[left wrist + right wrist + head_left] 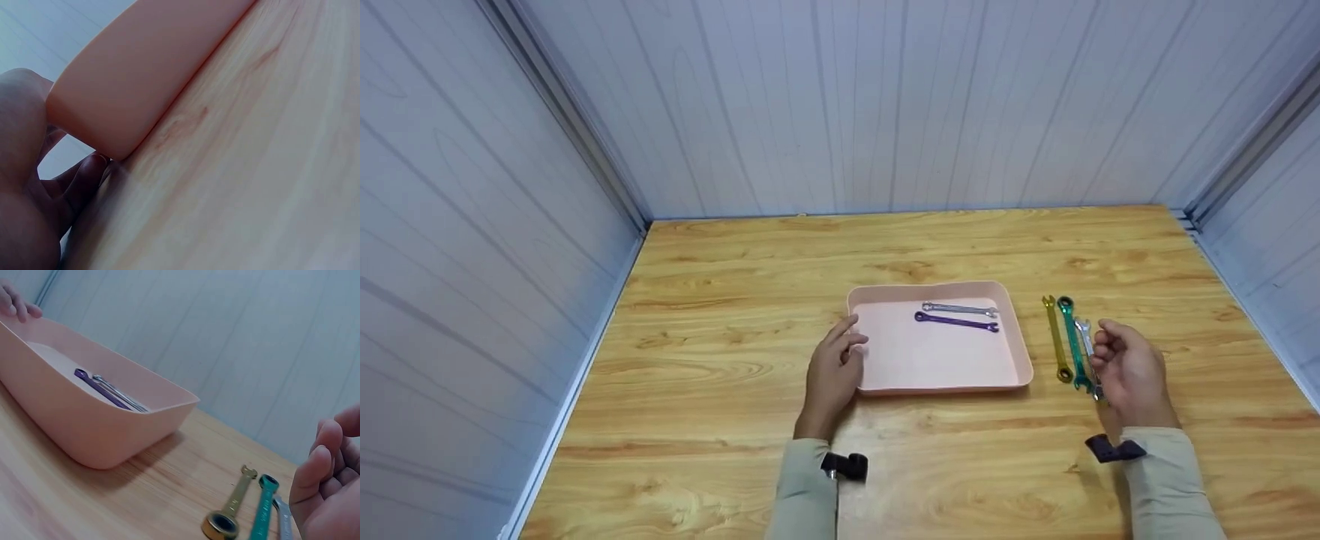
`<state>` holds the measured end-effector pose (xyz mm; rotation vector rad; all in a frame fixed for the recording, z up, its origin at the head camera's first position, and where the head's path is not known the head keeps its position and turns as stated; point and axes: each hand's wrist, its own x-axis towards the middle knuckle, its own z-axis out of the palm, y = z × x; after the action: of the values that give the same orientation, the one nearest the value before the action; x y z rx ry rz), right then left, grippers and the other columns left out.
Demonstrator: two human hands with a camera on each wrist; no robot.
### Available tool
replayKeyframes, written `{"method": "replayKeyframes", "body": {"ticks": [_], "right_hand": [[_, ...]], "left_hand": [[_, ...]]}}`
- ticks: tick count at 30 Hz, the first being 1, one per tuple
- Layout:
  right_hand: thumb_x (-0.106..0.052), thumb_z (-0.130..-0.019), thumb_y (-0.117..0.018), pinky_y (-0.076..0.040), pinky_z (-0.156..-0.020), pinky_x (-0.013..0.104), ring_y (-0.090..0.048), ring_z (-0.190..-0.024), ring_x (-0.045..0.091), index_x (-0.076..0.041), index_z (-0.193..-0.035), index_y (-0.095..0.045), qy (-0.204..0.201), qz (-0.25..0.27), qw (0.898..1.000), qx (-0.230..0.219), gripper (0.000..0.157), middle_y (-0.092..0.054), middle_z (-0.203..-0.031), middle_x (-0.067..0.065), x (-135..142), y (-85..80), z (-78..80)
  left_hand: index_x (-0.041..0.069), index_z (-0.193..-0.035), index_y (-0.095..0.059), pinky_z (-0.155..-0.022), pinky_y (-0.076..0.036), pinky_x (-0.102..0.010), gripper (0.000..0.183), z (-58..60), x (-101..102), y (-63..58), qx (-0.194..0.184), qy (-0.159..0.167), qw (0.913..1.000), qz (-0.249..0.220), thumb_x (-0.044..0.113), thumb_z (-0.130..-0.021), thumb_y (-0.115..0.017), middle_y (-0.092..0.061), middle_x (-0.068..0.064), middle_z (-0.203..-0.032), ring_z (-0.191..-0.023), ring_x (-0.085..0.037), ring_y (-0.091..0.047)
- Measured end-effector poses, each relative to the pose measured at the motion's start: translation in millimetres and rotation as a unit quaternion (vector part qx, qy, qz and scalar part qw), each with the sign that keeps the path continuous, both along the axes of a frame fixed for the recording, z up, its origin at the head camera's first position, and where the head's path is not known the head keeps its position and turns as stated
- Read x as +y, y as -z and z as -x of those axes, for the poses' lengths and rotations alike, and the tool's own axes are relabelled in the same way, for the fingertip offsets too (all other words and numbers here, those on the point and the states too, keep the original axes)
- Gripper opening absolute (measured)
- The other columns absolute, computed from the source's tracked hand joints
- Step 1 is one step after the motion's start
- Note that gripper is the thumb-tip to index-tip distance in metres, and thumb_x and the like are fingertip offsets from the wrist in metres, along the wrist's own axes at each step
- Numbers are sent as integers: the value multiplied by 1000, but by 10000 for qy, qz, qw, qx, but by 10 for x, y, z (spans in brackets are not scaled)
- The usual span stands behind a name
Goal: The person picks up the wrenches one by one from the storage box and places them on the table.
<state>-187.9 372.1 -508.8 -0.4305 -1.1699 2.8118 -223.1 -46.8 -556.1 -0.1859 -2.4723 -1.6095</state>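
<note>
A pink tray [937, 367] lies on the table with a silver wrench [960, 309] and a purple wrench [957, 322] inside. At its left wall, my left hand [832, 367] holds the rim, fingers over the edge; the left wrist view shows digits at the tray corner [107, 118]. To the right of the tray lie a gold ratchet wrench [1057, 341], a green ratchet wrench [1072, 341] and a silver wrench [1084, 335], roughly side by side. My right hand [1132, 371] hovers beside them, fingers loosely curled, nothing visible in it. It partly hides the silver one.
The wood-grain table [720, 337] extends on both sides of the tray. Pale panel walls [855, 112] enclose its back and sides. Each wrist carries a black camera mount [851, 466].
</note>
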Motion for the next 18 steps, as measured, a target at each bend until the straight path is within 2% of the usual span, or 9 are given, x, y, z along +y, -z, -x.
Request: {"method": "replayKeyframes", "body": {"ticks": [11,18], "right_hand": [[-9,-103,-52,-44,-56,24,-55,-61,13,-2,-92,-70,-290,-757,9967,78,22,-64,-75,3,-370,-97,131],[-11,-102,-56,-44,-54,23,-54,-60,12,-3,-89,-70,-322,-803,9962,111,21,-63,-72,3,-535,-214,224]], "left_hand": [[7,-104,-76,-106,-42,-40,22,0,-14,-9,17,17,10000,27,8,-94,-56,-55,10,-143,-134,-16,-48],[7,-105,-76,-106,-41,-39,22,4,-11,-2,16,39,10000,25,8,-95,-56,-56,10,-143,-131,-16,-51]]}}
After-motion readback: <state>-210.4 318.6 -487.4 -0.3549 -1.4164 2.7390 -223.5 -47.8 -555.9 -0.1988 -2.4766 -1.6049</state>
